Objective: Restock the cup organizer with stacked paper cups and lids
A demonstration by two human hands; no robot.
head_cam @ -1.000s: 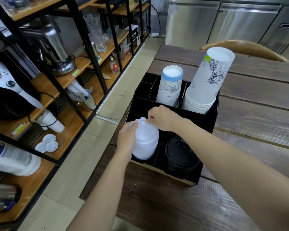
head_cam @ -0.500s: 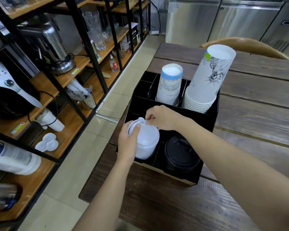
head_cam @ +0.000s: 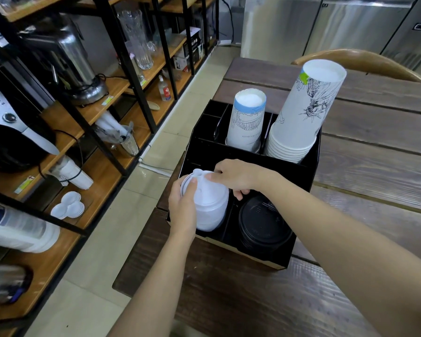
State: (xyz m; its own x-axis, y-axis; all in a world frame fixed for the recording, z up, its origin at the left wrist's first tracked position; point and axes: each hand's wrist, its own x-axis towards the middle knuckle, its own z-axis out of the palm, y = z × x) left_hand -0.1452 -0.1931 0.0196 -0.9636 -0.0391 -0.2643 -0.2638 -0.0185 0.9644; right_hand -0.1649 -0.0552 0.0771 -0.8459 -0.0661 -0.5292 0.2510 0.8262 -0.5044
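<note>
A black cup organizer [head_cam: 299,166] stands at the near left corner of a wooden table. Its back compartments hold a stack of small blue-rimmed paper cups [head_cam: 247,122] and a taller stack of large printed cups [head_cam: 304,113]. A stack of black lids [head_cam: 263,224] fills the front right compartment. A stack of white lids [head_cam: 212,210] sits in the front left compartment. My left hand [head_cam: 184,205] wraps its left side. My right hand [head_cam: 233,177] grips its top and right side.
The dark wooden table [head_cam: 374,147] stretches right and back. A wooden chair back [head_cam: 357,62] rises behind it. Shelving [head_cam: 102,93] on the left carries a blender, glassware, white cup stacks and small lids. Steel cabinets line the back wall.
The white lid stack has sunk lower into the front left compartment and tilted upright. Both hands have stayed on it.
</note>
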